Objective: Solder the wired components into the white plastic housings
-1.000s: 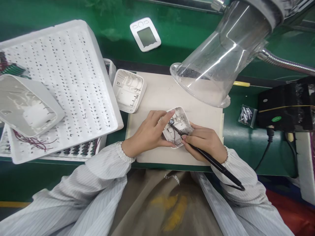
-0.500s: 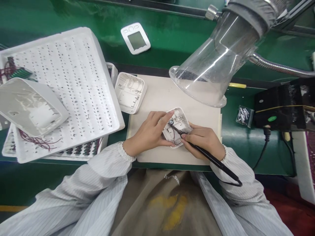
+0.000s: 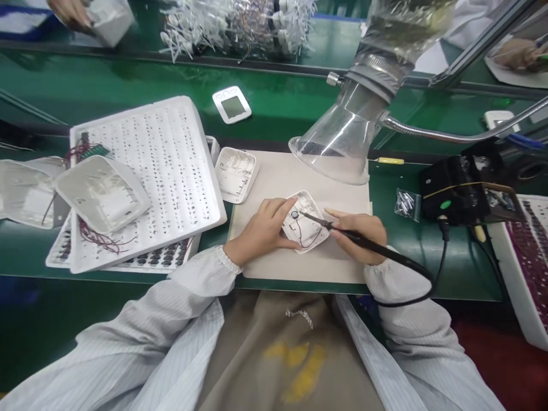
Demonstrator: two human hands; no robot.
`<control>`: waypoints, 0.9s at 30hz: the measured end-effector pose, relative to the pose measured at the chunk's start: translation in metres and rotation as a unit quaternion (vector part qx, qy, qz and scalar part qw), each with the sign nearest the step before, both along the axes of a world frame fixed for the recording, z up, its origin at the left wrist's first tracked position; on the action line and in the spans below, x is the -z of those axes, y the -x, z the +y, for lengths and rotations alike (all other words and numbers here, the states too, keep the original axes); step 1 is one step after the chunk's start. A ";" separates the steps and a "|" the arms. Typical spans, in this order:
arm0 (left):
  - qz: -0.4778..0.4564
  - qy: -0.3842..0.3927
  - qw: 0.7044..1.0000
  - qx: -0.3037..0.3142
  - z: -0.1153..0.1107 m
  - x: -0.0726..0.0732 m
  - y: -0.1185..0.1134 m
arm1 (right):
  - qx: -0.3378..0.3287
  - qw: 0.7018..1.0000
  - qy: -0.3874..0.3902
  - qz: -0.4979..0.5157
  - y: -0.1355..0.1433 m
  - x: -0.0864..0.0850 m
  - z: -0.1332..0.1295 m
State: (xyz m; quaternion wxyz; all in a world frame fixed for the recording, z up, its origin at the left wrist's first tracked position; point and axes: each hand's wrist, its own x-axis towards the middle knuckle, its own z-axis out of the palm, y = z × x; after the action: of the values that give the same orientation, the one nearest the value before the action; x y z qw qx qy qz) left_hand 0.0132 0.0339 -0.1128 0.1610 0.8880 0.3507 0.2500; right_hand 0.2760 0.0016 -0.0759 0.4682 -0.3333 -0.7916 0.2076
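Observation:
My left hand (image 3: 268, 228) grips a small white plastic housing (image 3: 314, 235) by its left side, thumb at the near edge and fingers along the far edge. Inside the housing sit a small round part (image 3: 294, 215) and thin dark wires. Closed around the handle of a black soldering iron (image 3: 370, 242) is my right hand (image 3: 363, 234). The iron's tip is over the housing's interior, just right of the round part; whether it touches anything I cannot tell. A beige work mat (image 3: 261, 268) lies under both hands.
A clear fume hood (image 3: 338, 137) hangs beyond the housing. Left are a white foam tray (image 3: 162, 171) and several white housings (image 3: 237, 174). A display cover (image 3: 232, 105) lies behind. Right stand a black soldering station (image 3: 458, 188) and a bag of metal pieces (image 3: 406, 204). A co-worker's hand (image 3: 71, 14) shows far left.
The soldering iron's tip has drawn back to the right from the round part, with my right hand. My left hand still holds the housing. The view has tilted up, showing more of the far bench.

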 end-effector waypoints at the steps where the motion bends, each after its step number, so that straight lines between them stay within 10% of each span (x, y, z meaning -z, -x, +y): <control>1: 0.003 -0.011 1.000 0.005 0.000 -0.001 0.001 | 0.033 0.999 -0.008 0.022 -0.005 0.000 -0.001; 10: 0.198 -0.098 0.969 0.114 -0.007 -0.031 0.031 | 0.190 0.973 -0.104 -0.074 -0.036 0.018 -0.004; 16: 0.182 -0.194 0.959 0.102 -0.003 -0.098 0.069 | 0.202 0.964 -0.150 -0.086 -0.035 0.014 0.000; 21: 0.194 -0.122 0.950 -0.213 0.097 -0.153 0.084 | 0.208 0.959 -0.150 -0.119 -0.037 0.014 0.004; 27: 0.241 -0.035 0.919 -0.311 0.235 -0.149 0.041 | 0.228 0.961 -0.095 -0.122 -0.041 0.019 0.007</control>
State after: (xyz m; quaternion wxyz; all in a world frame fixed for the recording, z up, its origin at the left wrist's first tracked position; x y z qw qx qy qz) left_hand -0.0277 0.2687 0.0364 -0.0456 0.7728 0.6281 0.0783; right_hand 0.3168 0.0084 -0.0954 0.4322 -0.4819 -0.7618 -0.0236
